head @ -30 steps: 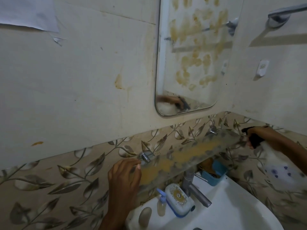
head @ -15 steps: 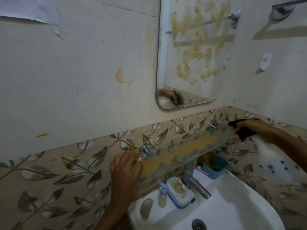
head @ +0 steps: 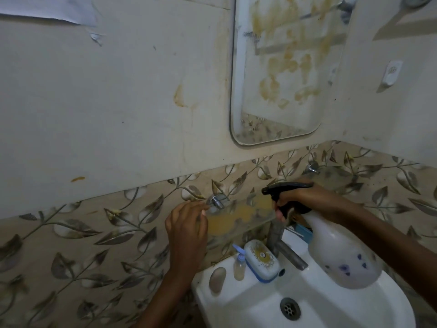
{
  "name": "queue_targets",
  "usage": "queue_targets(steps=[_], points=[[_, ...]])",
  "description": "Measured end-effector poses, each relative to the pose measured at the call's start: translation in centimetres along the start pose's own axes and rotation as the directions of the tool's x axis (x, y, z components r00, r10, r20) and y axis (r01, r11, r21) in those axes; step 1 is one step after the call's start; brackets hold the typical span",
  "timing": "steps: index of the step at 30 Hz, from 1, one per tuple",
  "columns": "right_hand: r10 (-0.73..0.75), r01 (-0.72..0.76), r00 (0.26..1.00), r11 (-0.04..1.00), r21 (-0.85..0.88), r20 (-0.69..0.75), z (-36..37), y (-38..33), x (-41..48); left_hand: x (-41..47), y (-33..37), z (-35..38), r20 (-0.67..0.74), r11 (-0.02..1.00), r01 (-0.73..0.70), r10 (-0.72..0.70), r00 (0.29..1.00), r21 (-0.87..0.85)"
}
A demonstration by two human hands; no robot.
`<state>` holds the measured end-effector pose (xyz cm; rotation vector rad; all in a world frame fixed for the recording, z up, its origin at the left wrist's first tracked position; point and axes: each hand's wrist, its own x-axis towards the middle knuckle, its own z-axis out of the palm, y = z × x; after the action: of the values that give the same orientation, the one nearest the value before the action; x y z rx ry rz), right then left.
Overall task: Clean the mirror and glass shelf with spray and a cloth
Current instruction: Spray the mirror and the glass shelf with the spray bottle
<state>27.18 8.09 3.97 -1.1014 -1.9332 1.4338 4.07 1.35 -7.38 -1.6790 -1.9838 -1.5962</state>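
Note:
A mirror (head: 281, 74) smeared with yellow-brown stains hangs on the wall at upper right. Below it, a glass shelf (head: 236, 215) with the same yellow stains juts from the leaf-patterned tiles on chrome brackets. My left hand (head: 186, 226) rests at the shelf's left end, fingers loosely curled against its edge, holding nothing I can make out. My right hand (head: 307, 201) grips a white spray bottle (head: 340, 252) by its black trigger head, nozzle pointing left over the middle of the shelf. No cloth is in view.
A white sink (head: 260, 301) sits below the shelf with a metal tap (head: 283, 247), a white soap box (head: 261, 259), a small pump bottle (head: 239, 262) and a stone (head: 217, 279) on its rim. A blue tub (head: 303, 230) stands behind the tap.
My right hand has carried the spray bottle left from the shelf's right end to over its middle. The left hand stayed at the shelf's left end. The view shifted down.

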Motion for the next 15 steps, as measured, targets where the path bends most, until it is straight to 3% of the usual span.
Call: queue_targets(steps=[9, 15], points=[[-0.012, 0.015, 0.998, 0.999, -0.036, 0.067, 4.0, 1.5, 0.9, -0.1, 0.0, -0.1, 0.012, 1.0, -0.001, 0.001, 1.0, 0.028], [0.015, -0.017, 0.998, 0.999, -0.041, -0.069, 0.3, 3.5, 0.8, -0.1, 0.1, -0.2, 0.018, 0.999, -0.011, 0.01, 1.0, 0.047]])
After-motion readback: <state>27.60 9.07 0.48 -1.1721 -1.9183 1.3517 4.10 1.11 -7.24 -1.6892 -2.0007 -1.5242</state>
